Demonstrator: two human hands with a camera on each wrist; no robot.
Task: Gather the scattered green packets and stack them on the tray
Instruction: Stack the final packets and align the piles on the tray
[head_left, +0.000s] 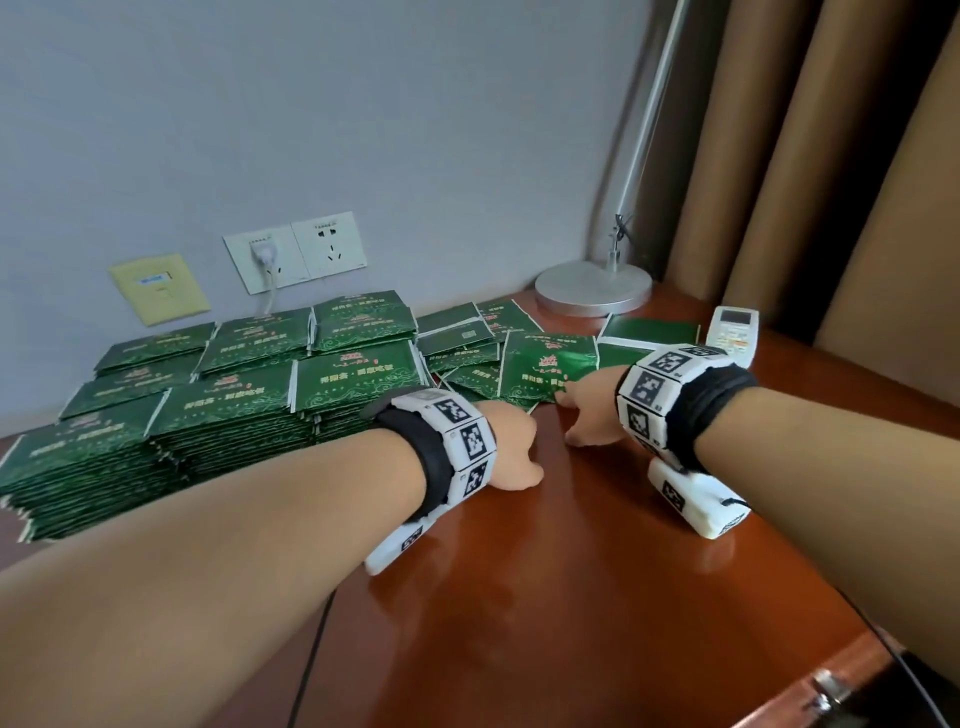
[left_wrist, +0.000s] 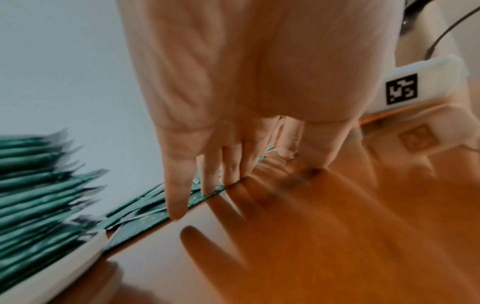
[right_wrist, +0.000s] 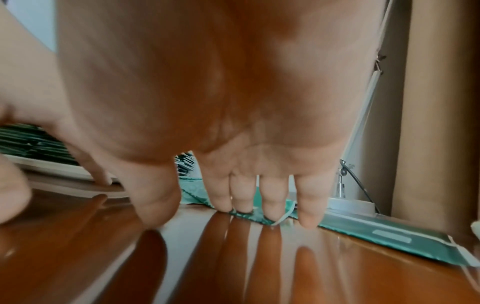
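Right wrist view: right hand (right_wrist: 221, 92), 4 fingers (right_wrist: 272, 197) straight, presses the green packet (right_wrist: 197, 195) lying under its fingertips on the desk (right_wrist: 350, 267); left hand (left_wrist: 246, 72), fingers straight, touches loose packets (left_wrist: 145, 220) at its fingertips.
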